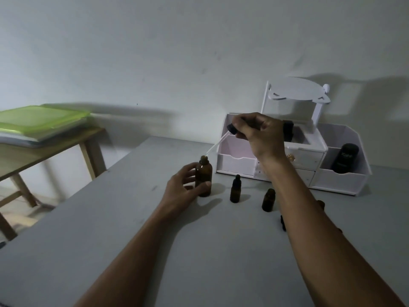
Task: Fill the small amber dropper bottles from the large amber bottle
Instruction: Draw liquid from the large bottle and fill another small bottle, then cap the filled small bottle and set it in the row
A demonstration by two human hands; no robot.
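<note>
The large amber bottle (203, 176) stands open and upright on the grey table (132, 229). My left hand (182, 187) grips its lower body. My right hand (256, 134) holds a dropper (223, 140) by its black bulb, tilted, with the glass tip just above the bottle's mouth. To the right stand two small amber bottles: one capped with a dropper top (235, 189), one uncapped (268, 200). My right forearm hides other small dark items (321, 204) behind it.
A white desk organiser (294, 158) with drawers and open bins sits at the back right, holding a black container (345, 158). A wooden side table (66, 147) at the left carries green folders (42, 120). A wall rises behind.
</note>
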